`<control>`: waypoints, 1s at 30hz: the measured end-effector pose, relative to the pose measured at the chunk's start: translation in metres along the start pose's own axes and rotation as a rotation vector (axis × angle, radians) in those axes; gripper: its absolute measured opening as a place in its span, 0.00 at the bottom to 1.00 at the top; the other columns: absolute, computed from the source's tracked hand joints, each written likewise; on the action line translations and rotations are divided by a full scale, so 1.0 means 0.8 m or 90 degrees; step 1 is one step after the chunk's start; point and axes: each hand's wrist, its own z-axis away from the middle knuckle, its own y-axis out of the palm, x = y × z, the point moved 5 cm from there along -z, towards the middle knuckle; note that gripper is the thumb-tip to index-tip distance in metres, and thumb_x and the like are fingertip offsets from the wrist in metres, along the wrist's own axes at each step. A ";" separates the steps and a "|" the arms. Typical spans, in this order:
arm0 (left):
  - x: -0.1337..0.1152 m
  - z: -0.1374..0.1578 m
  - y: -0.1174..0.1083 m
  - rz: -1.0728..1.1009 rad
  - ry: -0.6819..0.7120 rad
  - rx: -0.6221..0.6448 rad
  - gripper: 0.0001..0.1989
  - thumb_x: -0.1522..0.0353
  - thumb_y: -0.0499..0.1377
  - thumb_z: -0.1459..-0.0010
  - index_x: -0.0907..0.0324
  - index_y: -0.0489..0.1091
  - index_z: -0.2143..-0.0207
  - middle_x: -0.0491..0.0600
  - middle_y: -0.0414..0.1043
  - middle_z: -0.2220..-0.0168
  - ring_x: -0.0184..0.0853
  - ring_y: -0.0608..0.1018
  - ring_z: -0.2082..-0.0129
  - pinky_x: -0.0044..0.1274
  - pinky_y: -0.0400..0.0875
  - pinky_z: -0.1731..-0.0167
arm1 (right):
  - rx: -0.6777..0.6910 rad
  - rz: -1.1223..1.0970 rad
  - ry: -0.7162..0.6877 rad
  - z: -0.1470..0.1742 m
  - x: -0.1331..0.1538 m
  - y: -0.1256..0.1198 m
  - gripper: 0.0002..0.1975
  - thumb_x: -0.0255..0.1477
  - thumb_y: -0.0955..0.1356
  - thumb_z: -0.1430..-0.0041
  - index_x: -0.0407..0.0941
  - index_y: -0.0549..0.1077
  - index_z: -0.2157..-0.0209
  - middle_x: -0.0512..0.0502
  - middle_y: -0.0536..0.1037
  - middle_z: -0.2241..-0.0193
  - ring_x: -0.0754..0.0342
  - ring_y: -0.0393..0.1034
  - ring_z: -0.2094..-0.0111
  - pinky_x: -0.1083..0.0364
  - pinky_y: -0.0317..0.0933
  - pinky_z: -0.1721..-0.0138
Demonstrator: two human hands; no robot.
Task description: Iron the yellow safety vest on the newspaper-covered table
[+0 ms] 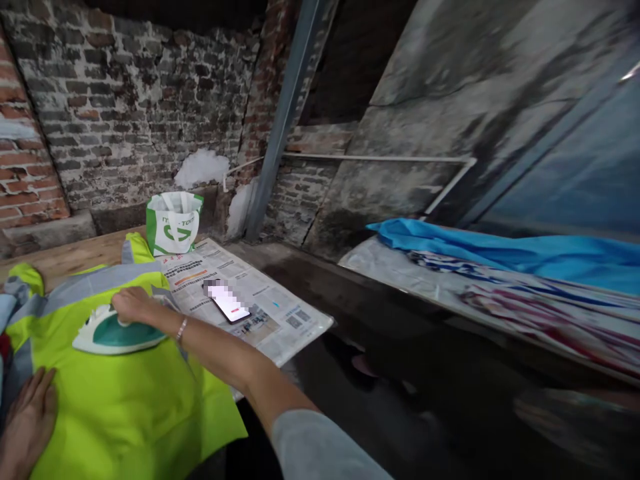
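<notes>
My right hand [131, 305] is wrapped round the handle of a white and green clothes iron [123, 335]. The iron rests on a bright yellow safety vest [135, 393] with grey reflective bands, spread over the table. My left hand [31, 410] lies flat on the vest's lower left part, fingers stretched out and holding nothing. The vest's near edge hangs down at the front. The iron's soleplate is hidden against the cloth.
Right of the vest, a phone [227, 301] lies on newspaper [295, 327] covering the table. A white and green bag [175, 230] stands behind. Across a dark gap, another surface carries blue cloth [500, 250] and striped fabrics [545, 320]. A metal post [280, 127] rises beyond the table.
</notes>
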 end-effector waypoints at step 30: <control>-0.040 0.042 0.005 -0.043 -0.055 -0.044 0.24 0.67 0.48 0.31 0.62 0.69 0.37 0.57 0.70 0.34 0.45 0.70 0.33 0.42 0.64 0.33 | 0.117 -0.007 0.074 -0.067 -0.046 0.058 0.17 0.26 0.71 0.41 0.42 0.82 0.50 0.33 0.83 0.52 0.41 0.78 0.48 0.53 0.67 0.55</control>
